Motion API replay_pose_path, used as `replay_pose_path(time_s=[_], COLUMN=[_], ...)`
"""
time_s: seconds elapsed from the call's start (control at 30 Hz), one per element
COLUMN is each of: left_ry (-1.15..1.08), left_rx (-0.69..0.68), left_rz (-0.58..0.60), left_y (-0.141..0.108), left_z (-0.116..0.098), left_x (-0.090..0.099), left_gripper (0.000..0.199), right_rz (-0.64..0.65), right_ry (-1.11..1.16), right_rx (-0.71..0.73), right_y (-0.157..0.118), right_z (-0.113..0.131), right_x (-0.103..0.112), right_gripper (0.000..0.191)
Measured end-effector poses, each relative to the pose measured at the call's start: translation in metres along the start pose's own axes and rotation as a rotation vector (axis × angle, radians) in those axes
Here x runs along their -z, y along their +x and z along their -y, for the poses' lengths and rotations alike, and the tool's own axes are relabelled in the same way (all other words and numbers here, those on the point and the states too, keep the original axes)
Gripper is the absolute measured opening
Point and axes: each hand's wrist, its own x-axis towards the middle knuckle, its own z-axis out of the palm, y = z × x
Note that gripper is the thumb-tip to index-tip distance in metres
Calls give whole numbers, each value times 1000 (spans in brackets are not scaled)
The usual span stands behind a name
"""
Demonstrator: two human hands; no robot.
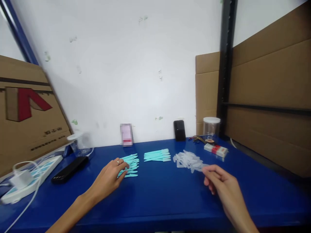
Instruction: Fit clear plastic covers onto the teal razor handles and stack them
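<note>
My left hand [116, 171], with a ring on one finger, lies over the left end of a spread of turquoise sticks [132, 165]; its fingers are bent and partly hide the sticks, so a grip cannot be made out. A second bundle of turquoise sticks [157, 155] lies just to the right. Beyond it is a pile of translucent whitish pieces [188, 160]. At the pile's right edge, my right hand [220, 181] pinches one translucent piece [203, 166] between thumb and forefinger.
Against the white wall lean a pink card-like object [126, 135] and a black phone [179, 130]. Lidded jars [211, 129], keys [197, 139] and a red-white box [215, 150] stand or lie rightward. Left are a black power bank [70, 169] and a power strip [43, 174] with cables.
</note>
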Motion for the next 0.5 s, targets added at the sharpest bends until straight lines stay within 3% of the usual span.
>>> replay_pose_path(time_s=[0.07,0.17,0.5], left_ry=[-2,-11,-47], left_rx=[67,87,-36], left_rz=[23,18,-18], left_y=[-25,-45,-37], left_z=[22,36,25], left_x=[-2,-9,-24], left_gripper=[22,24,27], right_rz=[4,1,-19], right_ry=[-14,-40,-144], right_rx=[-3,10,86], right_y=[-1,-3,-5], right_z=[1,4,-9], right_x=[-1,-1,1], right_gripper=[31,31,33])
